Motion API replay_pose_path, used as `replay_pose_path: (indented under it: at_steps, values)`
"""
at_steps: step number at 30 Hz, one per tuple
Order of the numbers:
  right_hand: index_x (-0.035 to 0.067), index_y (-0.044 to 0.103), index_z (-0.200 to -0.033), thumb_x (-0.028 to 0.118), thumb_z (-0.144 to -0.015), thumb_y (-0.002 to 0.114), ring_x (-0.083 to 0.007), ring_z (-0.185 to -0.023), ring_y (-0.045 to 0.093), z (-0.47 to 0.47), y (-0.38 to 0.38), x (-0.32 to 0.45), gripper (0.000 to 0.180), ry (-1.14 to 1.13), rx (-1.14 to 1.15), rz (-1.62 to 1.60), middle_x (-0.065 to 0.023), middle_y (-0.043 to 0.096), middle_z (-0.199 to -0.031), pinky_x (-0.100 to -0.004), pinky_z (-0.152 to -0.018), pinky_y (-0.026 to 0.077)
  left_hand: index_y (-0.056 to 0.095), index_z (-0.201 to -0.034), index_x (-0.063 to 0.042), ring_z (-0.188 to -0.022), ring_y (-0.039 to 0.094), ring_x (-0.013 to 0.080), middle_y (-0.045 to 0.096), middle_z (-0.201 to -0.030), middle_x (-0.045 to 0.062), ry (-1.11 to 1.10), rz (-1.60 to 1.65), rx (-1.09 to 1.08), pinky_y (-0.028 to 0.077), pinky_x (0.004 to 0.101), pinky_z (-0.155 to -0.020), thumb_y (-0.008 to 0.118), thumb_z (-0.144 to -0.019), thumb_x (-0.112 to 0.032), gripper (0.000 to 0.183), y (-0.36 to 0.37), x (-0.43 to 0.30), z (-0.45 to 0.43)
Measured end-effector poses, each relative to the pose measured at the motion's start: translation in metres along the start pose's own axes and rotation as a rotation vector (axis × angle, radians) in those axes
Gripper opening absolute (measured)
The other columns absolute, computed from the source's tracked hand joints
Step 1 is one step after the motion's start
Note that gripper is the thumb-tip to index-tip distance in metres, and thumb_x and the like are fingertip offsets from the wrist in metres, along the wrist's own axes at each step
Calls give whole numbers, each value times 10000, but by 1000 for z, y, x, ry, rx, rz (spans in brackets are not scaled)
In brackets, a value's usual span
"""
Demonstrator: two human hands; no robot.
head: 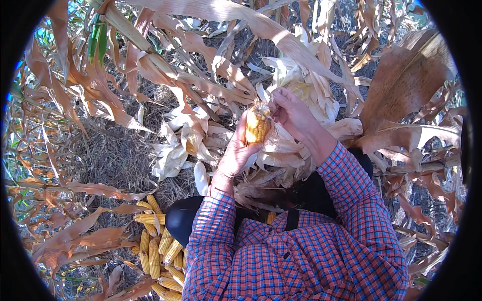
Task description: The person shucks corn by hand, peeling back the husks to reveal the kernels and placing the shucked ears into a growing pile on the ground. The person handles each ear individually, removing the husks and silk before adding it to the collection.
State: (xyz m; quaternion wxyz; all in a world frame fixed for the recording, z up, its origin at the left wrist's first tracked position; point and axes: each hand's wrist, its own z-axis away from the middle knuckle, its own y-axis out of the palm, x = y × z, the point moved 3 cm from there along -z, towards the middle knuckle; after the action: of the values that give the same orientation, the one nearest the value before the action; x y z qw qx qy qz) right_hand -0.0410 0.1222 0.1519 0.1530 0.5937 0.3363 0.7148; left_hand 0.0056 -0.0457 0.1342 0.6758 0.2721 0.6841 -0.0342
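My left hand (238, 152) grips a husked ear of yellow corn (257, 127) from below and the left side. The ear stands nearly upright in front of me, with kernels bare and pale, frayed silk at its tip. My right hand (295, 116) is at the upper right of the ear, fingers pinched together on thin corn silk (276, 132) beside the tip. Partly hidden by the fingers, the exact pinch point is hard to see. Behind and below both hands lie dry, pale corn husks (286, 158).
Several husked corn ears (154, 256) are piled beside my left knee (184, 218). Loose husks (173, 150) lie on the straw-covered ground (124, 158). A dry cornstalk (150, 52) leans in from the upper left, and a broad brown leaf (406, 79) hangs at the right.
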Motion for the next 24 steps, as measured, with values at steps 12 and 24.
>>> replay_pose_path:
  at_steps: [12, 24]
  values:
    - [23, 590, -1100, 227, -890, 614, -212, -804, 633, 11, -4, 5, 294, -172, 24, 1171, -124, 658, -902, -314, -732, 494, 367, -1306, -44, -1024, 551, 136, 560, -1156, 67, 114, -127, -281, 459, 301, -894, 691, -830, -104, 580, -32, 5, -2]
    - [60, 626, -980, 81, -735, 754, -212, -757, 612, 45, 75, 38, 277, -809, 144, 1295, -85, 593, -891, -299, -645, 506, 449, -1238, -58, -914, 661, 262, 653, -1031, 132, 277, -891, -485, 527, 365, -794, 784, -712, -360, 692, -17, -7, -4]
